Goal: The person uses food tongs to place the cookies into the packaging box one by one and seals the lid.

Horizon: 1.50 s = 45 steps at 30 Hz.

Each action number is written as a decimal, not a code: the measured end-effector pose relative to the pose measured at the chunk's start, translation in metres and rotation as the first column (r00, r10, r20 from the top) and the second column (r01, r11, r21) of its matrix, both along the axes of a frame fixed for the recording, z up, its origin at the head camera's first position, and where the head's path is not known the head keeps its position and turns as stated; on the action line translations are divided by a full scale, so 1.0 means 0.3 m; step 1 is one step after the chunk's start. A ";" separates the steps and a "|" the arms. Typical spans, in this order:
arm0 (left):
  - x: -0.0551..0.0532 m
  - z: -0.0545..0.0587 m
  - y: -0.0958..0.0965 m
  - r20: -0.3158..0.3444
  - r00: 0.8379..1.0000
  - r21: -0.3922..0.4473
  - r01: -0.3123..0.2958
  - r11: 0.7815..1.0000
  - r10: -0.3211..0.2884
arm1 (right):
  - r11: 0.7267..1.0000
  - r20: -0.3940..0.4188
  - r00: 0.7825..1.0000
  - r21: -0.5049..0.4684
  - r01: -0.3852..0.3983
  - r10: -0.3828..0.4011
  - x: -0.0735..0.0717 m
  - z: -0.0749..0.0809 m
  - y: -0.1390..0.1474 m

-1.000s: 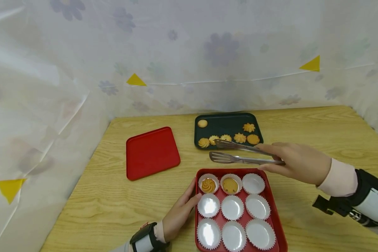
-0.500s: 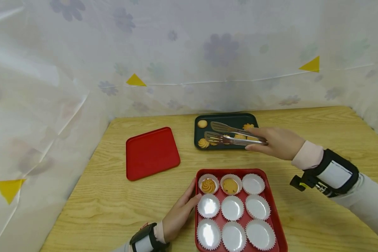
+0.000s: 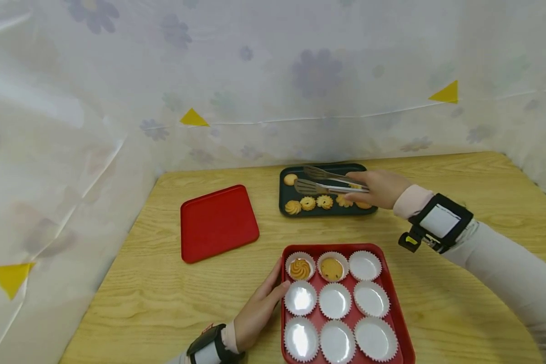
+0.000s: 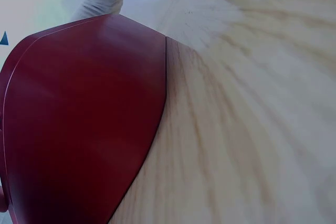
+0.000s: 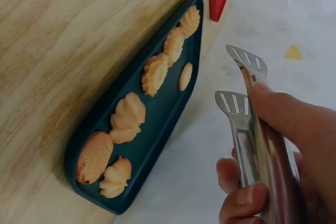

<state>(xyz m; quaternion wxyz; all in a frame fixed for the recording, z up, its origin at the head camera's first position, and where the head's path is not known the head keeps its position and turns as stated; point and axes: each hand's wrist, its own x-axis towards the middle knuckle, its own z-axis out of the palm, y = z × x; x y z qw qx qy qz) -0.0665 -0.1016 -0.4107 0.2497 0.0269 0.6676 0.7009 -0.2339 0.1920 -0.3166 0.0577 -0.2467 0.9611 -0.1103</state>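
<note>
My right hand (image 3: 384,187) grips metal tongs (image 3: 329,188) with slotted ends over the dark green tray (image 3: 327,212). The right wrist view shows the tongs' slotted tips (image 5: 240,59) spread apart with nothing between them. Several cookies (image 3: 325,201) lie along the near side, a small round cookie (image 3: 290,179) at the far left; some at right are partly hidden by the hand. My left hand (image 3: 257,313) rests against the left rim of a red tray (image 3: 393,283), fingers fairly straight. White paper cups (image 3: 335,300) fill it; a swirled cookie (image 3: 300,269) and a round cookie (image 3: 331,269) sit in two back-row cups.
A second, flat red tray (image 3: 219,222) lies left of the green one on the wooden table (image 3: 164,293). Behind the table hangs a pale flowered sheet (image 3: 273,81) with yellow triangles (image 3: 194,118) on it.
My right hand has moved away and left with the tongs, from between the two trays to above the green tray. My left hand stays at the red tray's rim.
</note>
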 end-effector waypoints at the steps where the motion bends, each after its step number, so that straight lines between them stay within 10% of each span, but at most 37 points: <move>1: 0.000 0.000 0.000 -0.002 1.000 0.000 -0.002 1.000 0.002 | 1.000 0.005 1.000 0.006 0.001 -0.001 -0.010 -0.007 -0.003; 32: -0.005 -0.007 -0.004 -0.002 1.000 -0.006 -0.014 1.000 0.014 | 0.991 0.124 0.990 0.119 0.057 -0.072 -0.225 -0.106 -0.117; 45: -0.007 -0.004 0.000 -0.019 1.000 -0.001 -0.012 1.000 0.012 | 0.993 0.111 0.993 0.115 0.016 -0.028 -0.220 -0.104 -0.132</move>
